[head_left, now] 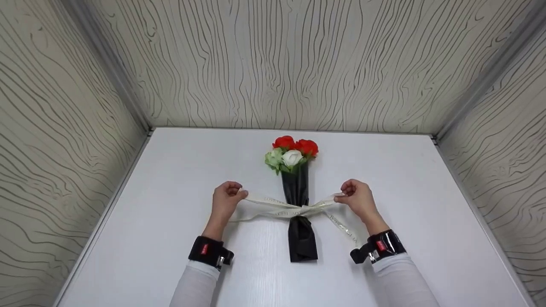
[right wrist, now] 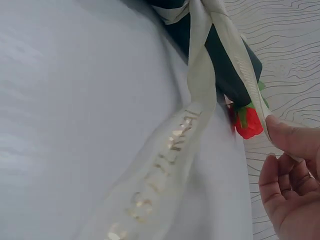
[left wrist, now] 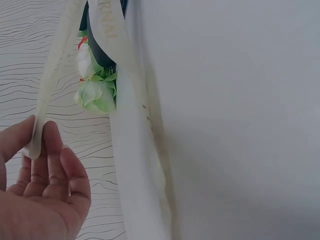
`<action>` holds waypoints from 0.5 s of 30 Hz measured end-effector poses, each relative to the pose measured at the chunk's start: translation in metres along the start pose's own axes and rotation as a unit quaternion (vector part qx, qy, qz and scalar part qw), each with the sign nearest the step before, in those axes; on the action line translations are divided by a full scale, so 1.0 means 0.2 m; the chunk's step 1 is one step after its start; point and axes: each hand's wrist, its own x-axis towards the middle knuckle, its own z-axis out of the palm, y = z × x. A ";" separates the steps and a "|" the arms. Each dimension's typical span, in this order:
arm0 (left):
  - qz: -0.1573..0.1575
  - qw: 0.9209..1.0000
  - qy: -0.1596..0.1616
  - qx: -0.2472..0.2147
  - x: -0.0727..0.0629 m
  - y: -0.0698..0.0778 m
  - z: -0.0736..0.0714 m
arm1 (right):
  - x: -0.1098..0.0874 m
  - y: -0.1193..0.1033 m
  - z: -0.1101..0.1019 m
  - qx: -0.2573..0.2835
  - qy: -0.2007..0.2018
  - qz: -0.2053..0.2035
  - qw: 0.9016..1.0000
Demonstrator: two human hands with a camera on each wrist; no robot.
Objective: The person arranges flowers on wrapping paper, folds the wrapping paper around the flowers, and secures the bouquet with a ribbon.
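A bouquet in black wrapping lies on the white table, its red, white and pale green flowers pointing away from me. Cream ribbon with gold lettering crosses the wrapping's narrow middle. To the left of the bouquet, my left hand pinches one stretch of ribbon between thumb and fingers. On the other side my right hand pinches another stretch the same way. Two further ribbon lengths hang loose, one trailing under the left wrist, the other slanting down toward the right wrist, with gold letters showing.
The white table reaches back to a wood-grain patterned panel. Similar panels stand along the left and right sides. Black camera bands sit on both wrists, and the loose right ribbon runs close to that wrist's camera.
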 end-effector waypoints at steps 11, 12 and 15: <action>-0.011 1.000 -0.006 -0.008 0.00 0.00 -0.01 | 0.00 0.04 -0.04 0.056 -0.172 0.015 0.983; -0.012 1.000 -0.005 -0.009 0.00 0.01 -0.01 | 0.01 0.04 -0.05 0.057 -0.171 0.016 0.983; -0.014 1.000 -0.006 -0.009 0.00 0.01 -0.01 | 0.01 0.02 -0.05 0.032 -0.144 0.009 0.989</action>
